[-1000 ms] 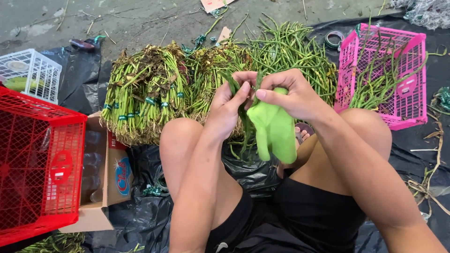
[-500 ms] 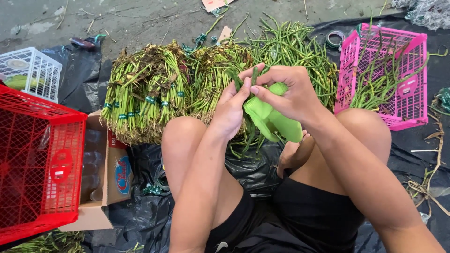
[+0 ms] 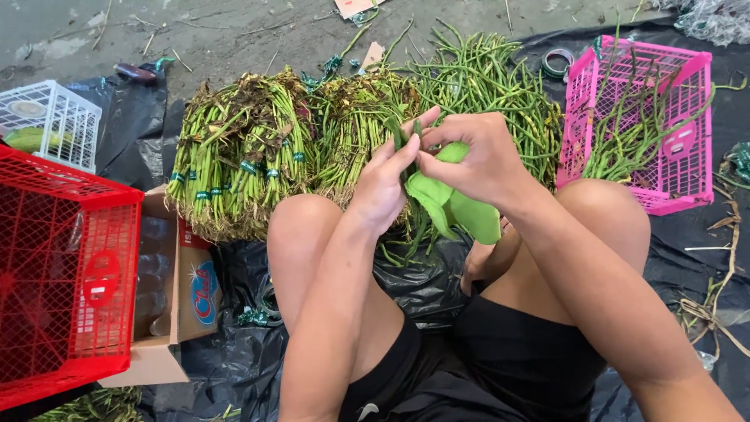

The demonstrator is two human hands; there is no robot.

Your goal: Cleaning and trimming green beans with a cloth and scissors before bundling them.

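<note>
Sitting on black plastic sheeting (image 3: 234, 359) with my knees drawn up, I am reaching both forearms forward between and over my thighs, elbows bent, hands meeting above my knees. My right hand (image 3: 480, 160) is curling closed around a bright green cloth (image 3: 457, 207), thumb and fingers clamped on its upper fold while the rest is hanging down between my legs. My left hand (image 3: 384, 184) is pressing in against it, fingers straight and nearly together, the tips pinching a few thin green stems (image 3: 414, 129) just where the two hands are touching.

To my left a red plastic crate (image 3: 62, 273) is standing beside an open cardboard box (image 3: 183, 297). Just beyond my knees, tied bundles of long green stems (image 3: 242, 168) with brownish tops are lying side by side on the sheeting, and loose long beans (image 3: 484, 78) are sprawling behind them. To the right a pink plastic crate (image 3: 687, 117) is holding more beans; a small white basket (image 3: 55, 121) is sitting far left, near bare concrete ground (image 3: 234, 31).
</note>
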